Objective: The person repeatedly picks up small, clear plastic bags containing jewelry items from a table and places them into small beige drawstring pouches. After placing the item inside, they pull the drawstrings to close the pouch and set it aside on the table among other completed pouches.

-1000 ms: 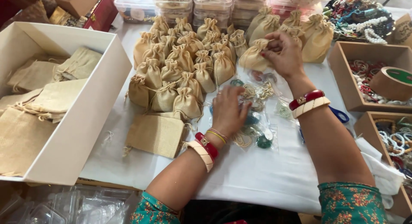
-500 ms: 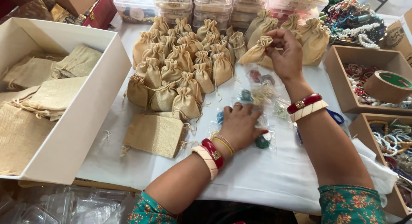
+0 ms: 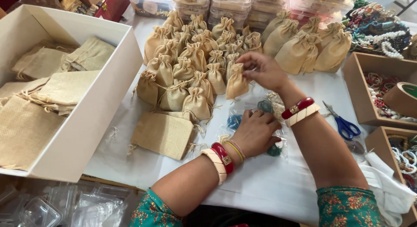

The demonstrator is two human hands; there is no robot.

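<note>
— What's she got in the right hand (image 3: 263,71)?
— A small tied burlap pouch (image 3: 237,82), held over the tabletop (image 3: 269,188) beside the heap of filled pouches (image 3: 191,66).
— And the left hand (image 3: 256,133)?
— Flat on clear packets of beads (image 3: 236,121). A flat empty bag (image 3: 163,135) lies just beside it, scissors (image 3: 345,125) off to the right.

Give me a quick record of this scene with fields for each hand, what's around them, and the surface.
right hand: lifted, fingers pinched on a tied pouch
left hand: flat on clear packets of beads
empty bags: flat stack, left of the left hand
filled pouches: cluster standing behind the hands
white box: far left, holds flat bags
scissors: blue-handled, right of the arms
wooden trays: right edge, hold bangles and tape
surface: table with white cloth
</note>
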